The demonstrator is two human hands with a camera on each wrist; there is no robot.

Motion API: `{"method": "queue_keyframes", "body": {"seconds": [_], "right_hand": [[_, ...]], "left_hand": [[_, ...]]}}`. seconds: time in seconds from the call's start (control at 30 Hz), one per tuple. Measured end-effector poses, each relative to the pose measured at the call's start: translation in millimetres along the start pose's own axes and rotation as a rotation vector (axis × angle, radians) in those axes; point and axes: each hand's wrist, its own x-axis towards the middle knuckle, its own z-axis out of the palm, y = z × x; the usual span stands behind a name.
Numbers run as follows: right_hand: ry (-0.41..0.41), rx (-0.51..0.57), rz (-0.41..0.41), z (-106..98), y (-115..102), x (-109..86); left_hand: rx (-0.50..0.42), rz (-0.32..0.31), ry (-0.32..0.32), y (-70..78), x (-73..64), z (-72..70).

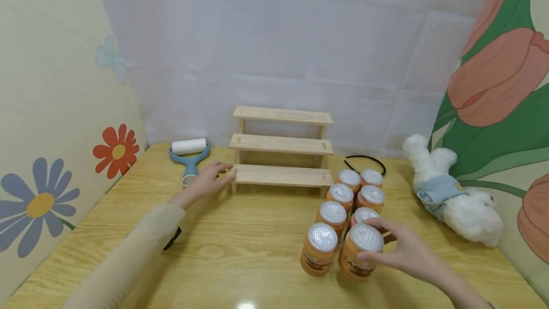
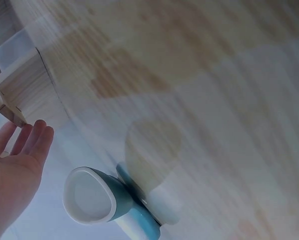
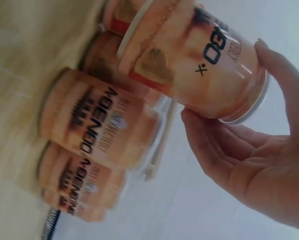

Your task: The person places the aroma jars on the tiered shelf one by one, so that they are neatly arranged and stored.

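Note:
Several orange cans with silver lids stand in two lengthwise rows at the right of the table. My right hand [image 1: 405, 252] grips the nearest can of the right row [image 1: 358, 261], thumb on the near side and fingers behind. In the right wrist view, that can [image 3: 189, 60] is held near its lid end, close to the other cans [image 3: 102, 120]. The nearest left-row can [image 1: 317, 254] stands beside it. My left hand [image 1: 208, 182] reaches the left end of a three-step wooden shelf [image 1: 280, 175], its relaxed fingertips right at the lowest board's end [image 2: 12, 115].
A blue-handled lint roller [image 1: 188, 154] lies left of the shelf. Behind the cans is a black headband [image 1: 383, 166]. A white plush toy in blue clothing [image 1: 450, 194] lies at the right. A small black object [image 1: 172, 240] shows beside my left sleeve. A white cloth [image 1: 274, 37] hangs behind.

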Motion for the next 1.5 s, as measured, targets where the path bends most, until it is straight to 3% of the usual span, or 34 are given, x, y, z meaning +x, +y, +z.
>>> {"method": "queue_keyframes", "body": {"seconds": [0.23,0.4,0.7,1.0,1.5], "right_hand": [[0.121,-0.102,-0.065,-18.8,-10.7,7.1],[0.135,-0.123,0.004,-31.2,-17.2,14.8],[0.18,-0.118,-0.039,-44.4,-18.2,33.6],[0.144,0.108,-0.003,-47.7,-21.6,68.3],[0.202,0.067,0.008,-48.8,-19.2,142.1]], "left_hand": [[0.021,0.021,0.004,-3.5,0.8,-0.5],[-0.003,0.015,-0.003,-3.6,0.8,-0.9],[-0.039,0.015,-0.026,-2.1,-1.0,4.2],[-0.025,0.022,-0.007,0.9,-2.2,0.4],[-0.004,0.033,-0.003,-4.6,-0.1,2.0]]}}
